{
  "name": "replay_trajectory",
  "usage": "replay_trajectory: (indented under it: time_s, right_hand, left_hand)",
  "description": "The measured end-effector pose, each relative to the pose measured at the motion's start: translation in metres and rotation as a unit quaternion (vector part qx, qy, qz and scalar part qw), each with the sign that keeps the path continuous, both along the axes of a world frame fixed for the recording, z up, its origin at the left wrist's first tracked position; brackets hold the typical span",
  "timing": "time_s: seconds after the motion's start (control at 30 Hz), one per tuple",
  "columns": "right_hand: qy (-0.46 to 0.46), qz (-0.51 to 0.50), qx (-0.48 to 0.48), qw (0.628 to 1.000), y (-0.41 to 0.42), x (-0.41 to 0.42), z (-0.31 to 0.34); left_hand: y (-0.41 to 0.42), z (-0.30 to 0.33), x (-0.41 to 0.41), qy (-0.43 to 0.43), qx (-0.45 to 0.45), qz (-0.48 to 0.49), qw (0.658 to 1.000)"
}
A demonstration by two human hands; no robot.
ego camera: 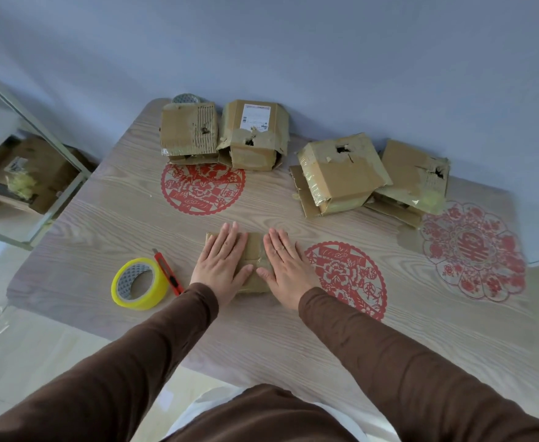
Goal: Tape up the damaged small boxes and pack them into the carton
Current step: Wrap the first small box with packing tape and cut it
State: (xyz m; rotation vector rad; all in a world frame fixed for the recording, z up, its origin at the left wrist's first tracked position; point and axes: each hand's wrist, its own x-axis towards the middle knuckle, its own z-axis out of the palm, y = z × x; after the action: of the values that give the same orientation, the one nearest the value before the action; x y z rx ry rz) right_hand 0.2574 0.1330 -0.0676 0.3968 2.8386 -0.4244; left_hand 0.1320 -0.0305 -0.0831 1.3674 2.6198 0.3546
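Note:
A small flat cardboard box [255, 253] lies on the wooden table [261, 330] in front of me. My left hand [222, 263] presses flat on its left half and my right hand [285, 263] lies flat on its right edge, fingers straight. To the left lie a yellow roll of tape [139, 283] and a red utility knife [167, 272]. Several damaged boxes with holes stand along the far edge: two at the back left [188, 130] [255, 135] and two at the back right [341, 172] [416, 177].
A second tape roll [186, 98] peeks out behind the back-left box. Red paper-cut decals [202, 188] [346, 277] [473, 250] mark the tabletop. A mirror [22, 173] leans against the wall to the left. The blue wall lies right behind the table.

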Motion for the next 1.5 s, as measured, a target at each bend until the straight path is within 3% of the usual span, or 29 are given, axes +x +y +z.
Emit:
replay_trajectory:
  time_s: [0.07, 0.1, 0.2, 0.27, 0.43, 0.53, 0.67, 0.8, 0.83, 0.97, 1.1, 1.23, 1.33, 1.43, 1.5]
  right_hand:
    - [0.055, -0.07, -0.145, 0.985, 0.004, 0.004, 0.005]
    - [0.088, -0.128, -0.223, 0.963, 0.005, 0.006, 0.01]
    - [0.1, -0.264, -0.404, 0.87, 0.006, 0.008, 0.026]
    - [0.094, -0.303, -0.456, 0.831, 0.004, 0.005, 0.037]
    - [0.225, -0.419, -0.442, 0.761, 0.003, 0.003, 0.053]
    - [0.216, -0.425, -0.419, 0.773, 0.0, 0.013, 0.039]
    - [0.182, -0.406, -0.462, 0.767, -0.002, 0.021, 0.035]
    - [0.124, -0.394, -0.483, 0.772, 0.002, 0.007, 0.033]
    - [0.122, -0.397, -0.461, 0.784, 0.001, 0.003, 0.029]
    - [0.133, -0.373, -0.333, 0.855, -0.006, 0.003, 0.017]
    - [0.123, -0.37, -0.288, 0.874, -0.005, 0.001, 0.017]
    - [0.049, -0.342, -0.214, 0.914, 0.0, 0.006, 0.027]
    - [0.066, -0.334, -0.232, 0.911, 0.003, 0.009, 0.033]
    - [0.188, -0.353, -0.277, 0.873, -0.002, 0.015, 0.042]
    - [0.226, -0.364, -0.293, 0.855, -0.008, 0.023, 0.039]
  left_hand:
    - [-0.002, 0.009, -0.003, -0.093, 0.069, 0.094, 0.989]
    - [-0.004, 0.016, -0.005, -0.164, 0.107, 0.171, 0.966]
    - [-0.003, 0.035, -0.012, -0.365, 0.153, 0.337, 0.854]
    - [0.001, 0.045, -0.011, -0.422, 0.15, 0.377, 0.811]
    - [0.0, 0.052, -0.006, -0.447, 0.315, 0.413, 0.728]
    - [-0.009, 0.041, 0.005, -0.438, 0.301, 0.39, 0.752]
    - [-0.011, 0.035, 0.01, -0.445, 0.277, 0.323, 0.788]
    - [0.001, 0.041, 0.008, -0.507, 0.268, 0.307, 0.759]
    - [0.004, 0.041, 0.009, -0.495, 0.265, 0.322, 0.762]
    - [0.007, 0.023, 0.015, -0.36, 0.216, 0.338, 0.842]
    - [0.007, 0.019, 0.014, -0.338, 0.203, 0.332, 0.857]
    - [0.004, 0.027, 0.009, -0.352, 0.155, 0.326, 0.863]
    - [0.003, 0.039, 0.002, -0.398, 0.106, 0.349, 0.842]
    - [-0.002, 0.051, 0.009, -0.398, 0.254, 0.332, 0.817]
    - [-0.01, 0.046, 0.016, -0.38, 0.28, 0.301, 0.829]
